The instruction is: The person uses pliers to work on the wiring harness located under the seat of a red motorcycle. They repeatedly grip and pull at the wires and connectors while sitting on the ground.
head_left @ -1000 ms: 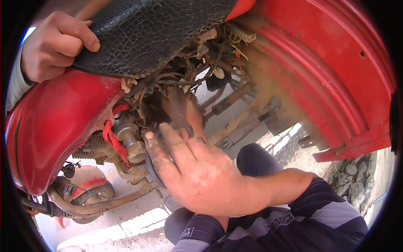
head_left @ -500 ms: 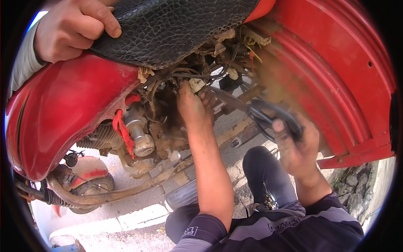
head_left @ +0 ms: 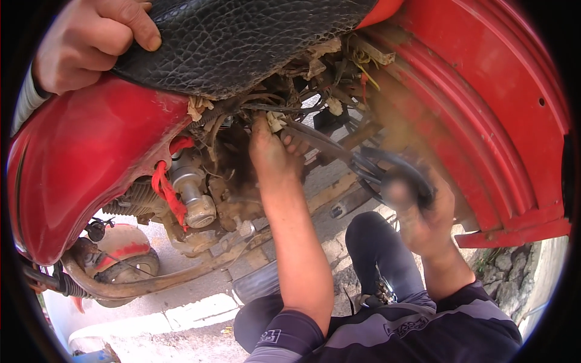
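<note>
the right hand [head_left: 426, 212], laid across the front of the left forearm a second ago, is now held off to the right, beside the red panel [head_left: 484, 121]. by that shift, the left hand [head_left: 275, 148] and the pale connector [head_left: 275, 123] are uncovered among the tangled wiring [head_left: 266, 103] under the black seat [head_left: 242, 48]. since half a second ago, little is altered: the two hands are kept in nearly the same places.

the fingers of the left hand are bent and narrow, and the connector appears to be pinched against the thumb. the right fingers are closed round a black looped item [head_left: 417, 175], from which a dark length is pointed toward the left hand. because of blur, it cannot be told whether scissors or bent cable is being held, nor whether the wiring is touched by its far end.

the seat's left edge is still gripped by a co-worker's hand [head_left: 97, 45], above the red tank [head_left: 97, 151]. with the wiring no longer screened, the work is judged to be centred on the connector, where a clear view is now given.
</note>
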Demonstrator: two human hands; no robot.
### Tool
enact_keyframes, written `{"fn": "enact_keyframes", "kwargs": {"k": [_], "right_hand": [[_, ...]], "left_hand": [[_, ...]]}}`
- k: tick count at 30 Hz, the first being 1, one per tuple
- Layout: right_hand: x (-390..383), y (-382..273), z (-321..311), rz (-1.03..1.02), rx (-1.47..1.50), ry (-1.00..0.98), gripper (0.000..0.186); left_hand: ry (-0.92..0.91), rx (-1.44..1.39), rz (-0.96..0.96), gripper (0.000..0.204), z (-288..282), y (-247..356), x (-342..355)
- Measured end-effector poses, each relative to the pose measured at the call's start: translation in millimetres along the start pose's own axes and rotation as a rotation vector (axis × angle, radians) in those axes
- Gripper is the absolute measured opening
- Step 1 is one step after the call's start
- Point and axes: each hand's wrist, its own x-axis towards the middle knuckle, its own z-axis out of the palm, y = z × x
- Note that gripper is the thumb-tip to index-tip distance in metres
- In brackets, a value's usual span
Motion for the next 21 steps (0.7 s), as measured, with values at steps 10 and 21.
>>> {"fn": "enact_keyframes", "kwargs": {"k": [10, 21], "right_hand": [[9.9, 5.7, -18.0, 0.309, 0.22, -0.61, 0.048], [-2.7, 8.5, -0.1, 0.963, 0.843, -0.692, 0.05]], "left_hand": [[0.058, -0.065, 0.094, 0.036, -1.4, -8.2, 8.7], [0.063, 0.028, 0.04, 0.029, 18.7, -3.2, -12.4]]}}
